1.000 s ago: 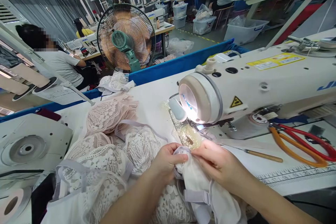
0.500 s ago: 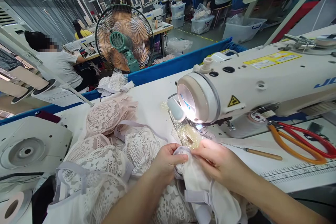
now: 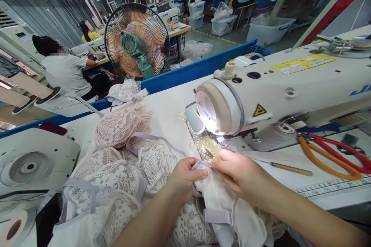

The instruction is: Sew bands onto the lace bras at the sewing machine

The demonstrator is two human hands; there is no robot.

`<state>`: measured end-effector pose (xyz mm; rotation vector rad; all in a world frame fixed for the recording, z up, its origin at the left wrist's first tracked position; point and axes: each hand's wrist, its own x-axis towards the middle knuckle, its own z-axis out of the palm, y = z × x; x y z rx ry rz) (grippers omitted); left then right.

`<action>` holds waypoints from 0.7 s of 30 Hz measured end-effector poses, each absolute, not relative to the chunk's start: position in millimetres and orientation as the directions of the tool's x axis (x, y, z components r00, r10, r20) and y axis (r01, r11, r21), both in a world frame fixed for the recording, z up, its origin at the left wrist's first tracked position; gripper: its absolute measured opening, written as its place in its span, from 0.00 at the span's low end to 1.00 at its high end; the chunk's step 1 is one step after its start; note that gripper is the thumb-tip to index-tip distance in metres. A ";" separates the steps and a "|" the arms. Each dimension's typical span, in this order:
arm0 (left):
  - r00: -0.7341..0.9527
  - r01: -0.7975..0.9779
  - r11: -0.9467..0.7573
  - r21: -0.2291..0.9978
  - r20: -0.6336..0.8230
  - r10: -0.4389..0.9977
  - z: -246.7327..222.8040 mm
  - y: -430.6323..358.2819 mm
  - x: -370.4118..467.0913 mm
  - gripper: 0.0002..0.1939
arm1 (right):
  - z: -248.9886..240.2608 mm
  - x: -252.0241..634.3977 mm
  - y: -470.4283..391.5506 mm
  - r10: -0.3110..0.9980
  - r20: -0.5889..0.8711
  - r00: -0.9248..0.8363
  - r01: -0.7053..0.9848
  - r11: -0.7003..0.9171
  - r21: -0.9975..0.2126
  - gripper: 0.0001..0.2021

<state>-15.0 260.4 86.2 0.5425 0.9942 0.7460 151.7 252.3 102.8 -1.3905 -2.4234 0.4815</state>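
A white bra [image 3: 216, 195] with lilac-grey edging hangs between my hands, its lower part spread toward the front table edge. My left hand [image 3: 185, 175] pinches the edging between thumb and fingers. Close beside it, my right hand [image 3: 234, 170] grips the same edge with bent fingers. Just beyond them is the lit head of a white sewing machine [image 3: 216, 108], over a plate with yellowish clear film [image 3: 208, 148]. Lace bras [image 3: 116, 177] are heaped left of my hands, with a stack of pinkish lace cups [image 3: 118, 125] behind.
To the right lie a wooden-handled awl [image 3: 292, 169] and orange-and-red scissors [image 3: 327, 154]. A second machine part [image 3: 37, 162] stands at the left. Beyond the blue cloth edge [image 3: 199, 63] are a large fan [image 3: 137, 42] and a seated person [image 3: 65, 69].
My right hand has shifted very slightly left and up along the edging. My left hand looks unmoved. The seated person's arm and head have moved a little.
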 end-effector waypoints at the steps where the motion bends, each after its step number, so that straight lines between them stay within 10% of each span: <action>1: 0.336 -0.304 0.639 0.707 -0.548 0.766 86.4 260.6 -14.9 0.18 | 103.0 151.7 252.7 0.868 0.096 -0.488 0.769 0.479 -0.423 0.12; 21: 0.311 -0.289 0.654 0.699 -0.578 0.755 92.5 262.0 -14.1 0.13 | 116.2 160.8 282.6 0.694 0.131 -0.708 0.623 0.701 -0.346 0.11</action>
